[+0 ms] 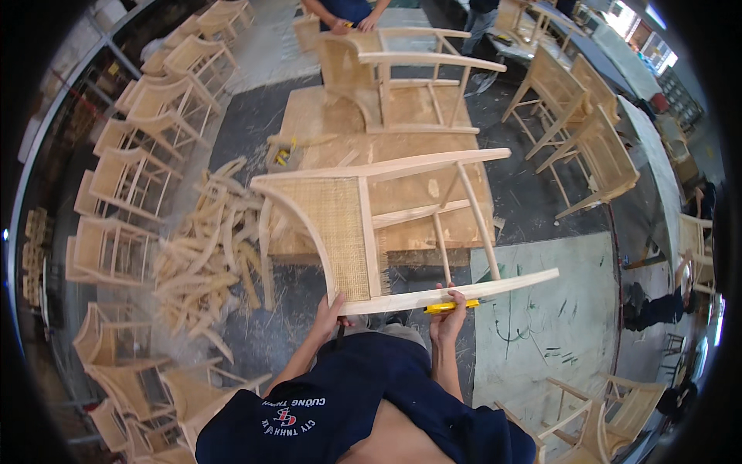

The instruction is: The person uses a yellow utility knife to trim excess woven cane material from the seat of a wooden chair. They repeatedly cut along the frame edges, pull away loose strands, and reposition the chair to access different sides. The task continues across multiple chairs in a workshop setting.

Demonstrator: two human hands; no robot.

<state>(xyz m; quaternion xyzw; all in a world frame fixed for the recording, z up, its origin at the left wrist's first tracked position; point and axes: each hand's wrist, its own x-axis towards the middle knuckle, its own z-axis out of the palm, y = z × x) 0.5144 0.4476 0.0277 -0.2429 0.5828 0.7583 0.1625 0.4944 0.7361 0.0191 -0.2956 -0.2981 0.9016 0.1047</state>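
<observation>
Head view, left hand (331, 313): gripping the wooden chair frame (367, 240) at its near left corner.
Right hand (450, 319): holding a yellow tool (440, 308) and touching the frame's near side.
Chair frame: I'm seeing it stretching from both hands out over the worktable (301, 116).
Wood offcuts (212, 240): lying heaped beyond the left hand.

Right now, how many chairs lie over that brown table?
2: the near chair, its corner in the person's left hand; and the far chair, close to a co-worker's hand. Another could be hidden behind it.
</observation>
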